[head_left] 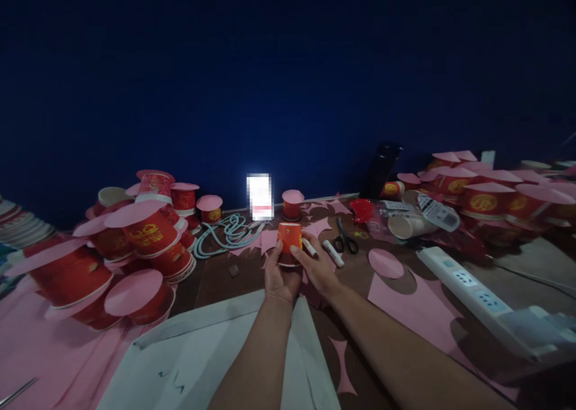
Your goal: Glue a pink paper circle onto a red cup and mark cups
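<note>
A red paper cup [290, 237] is held up in front of me, seemingly with its base upward. My left hand [279, 275] wraps its left side and underside. On the right side, the thumb and fingers of my right hand [317, 269] press against it. A white glue stick [309, 248] shows just behind my right fingers; whether they touch it I cannot tell. Another glue stick [333, 254] lies to the right, near black-handled scissors [345, 239]. A pink paper circle [386, 263] lies flat beside my right forearm. Behind the held cup stands a red cup topped with a pink disc [293, 197].
Disc-topped red cups crowd the left [148, 230] and right [483, 200]. A pale cable [229, 236] coils near a bright blurred screen [260, 197]. A white power strip [463, 281] is at right, a dark bottle [382, 167] behind, and a white sheet [193, 350] in front.
</note>
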`<state>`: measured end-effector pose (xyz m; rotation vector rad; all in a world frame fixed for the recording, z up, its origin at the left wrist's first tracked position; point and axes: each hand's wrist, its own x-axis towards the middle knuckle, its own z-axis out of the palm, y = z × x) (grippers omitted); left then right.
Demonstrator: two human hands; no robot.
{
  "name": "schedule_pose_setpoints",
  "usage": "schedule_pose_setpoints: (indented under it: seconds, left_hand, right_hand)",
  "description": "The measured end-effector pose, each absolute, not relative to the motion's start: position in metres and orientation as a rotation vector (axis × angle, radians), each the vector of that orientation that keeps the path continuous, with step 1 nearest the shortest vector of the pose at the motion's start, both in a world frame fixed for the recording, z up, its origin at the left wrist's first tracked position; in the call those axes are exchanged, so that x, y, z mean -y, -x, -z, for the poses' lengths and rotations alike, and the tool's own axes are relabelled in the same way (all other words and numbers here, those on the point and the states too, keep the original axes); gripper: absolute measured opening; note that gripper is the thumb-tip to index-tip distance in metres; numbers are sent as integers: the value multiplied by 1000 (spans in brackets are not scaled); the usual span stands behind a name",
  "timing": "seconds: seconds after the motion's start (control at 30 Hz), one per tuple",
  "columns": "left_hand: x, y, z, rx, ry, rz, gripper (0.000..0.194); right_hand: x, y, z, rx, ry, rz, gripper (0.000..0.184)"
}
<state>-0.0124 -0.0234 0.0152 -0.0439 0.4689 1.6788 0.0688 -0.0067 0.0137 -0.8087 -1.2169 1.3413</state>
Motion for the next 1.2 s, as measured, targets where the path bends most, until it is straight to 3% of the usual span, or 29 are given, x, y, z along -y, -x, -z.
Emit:
schedule_pose_setpoints:
  seconds: [0.33,0.57,0.97,1.2]
  left_hand:
    - [23,-7,-14,-538,-78,-1677,20]
    - [24,-14,-11,-576,-136,-1627,31]
    - [26,-12,-17,-623,-18,-1598,30]
    - [24,-6,-16,-548,-51,-1564,29]
  right_hand:
    - [0,-72,-9,1202,913,-1229,48]
    - [1,-73,-14,1221,959,-1154,55]
    - [3,-72,1,1456,1103,-773,67]
    - [7,-77,-9,1563,976,-839,76]
